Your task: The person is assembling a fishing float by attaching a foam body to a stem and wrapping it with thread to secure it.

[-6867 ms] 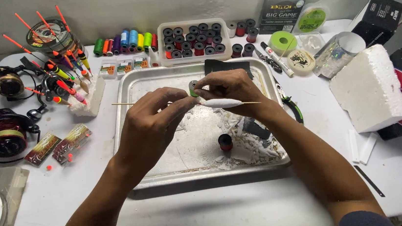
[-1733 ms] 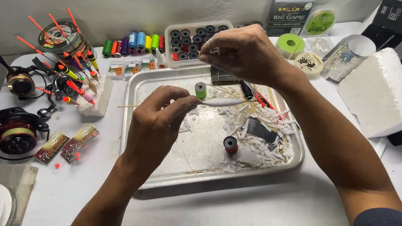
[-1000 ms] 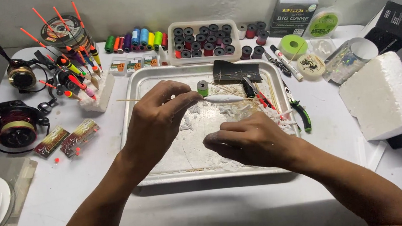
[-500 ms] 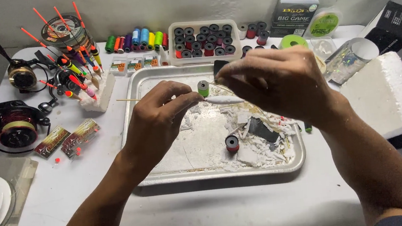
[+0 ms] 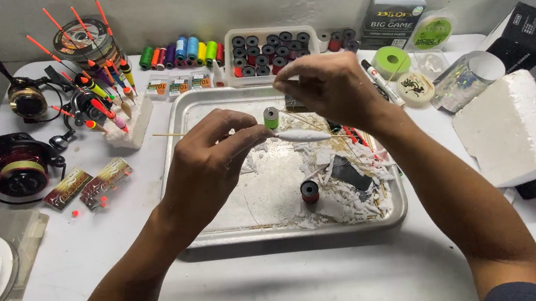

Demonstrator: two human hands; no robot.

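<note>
Item: white spindle-shaped float body (image 5: 302,135) on a thin wooden stick, held level over the middle of the metal tray (image 5: 180,123), so that shavings drop into the tray rather than on the table.

Left hand (image 5: 207,166): closed in a pinch, thumb and fingertips gripping the float body at its left end; the stick juts out to the left past the knuckles. A small green thread spool (image 5: 271,117) sits just above the fingers, touching or very near them; whether the hand grips it cannot be told.

Right hand (image 5: 331,89): raised above the tray's far edge, fingers drawn together as if pinching something fine; a thread is too thin to confirm. It touches nothing else.

Tray contents: white foam shavings (image 5: 350,188) heaped toward the right side; a black-and-red spool (image 5: 309,191) upright near the front edge.

Table, far edge: box of dark spools (image 5: 269,55). Right edge: white foam block (image 5: 508,127). Left edge: fishing reel (image 5: 17,168).
</note>
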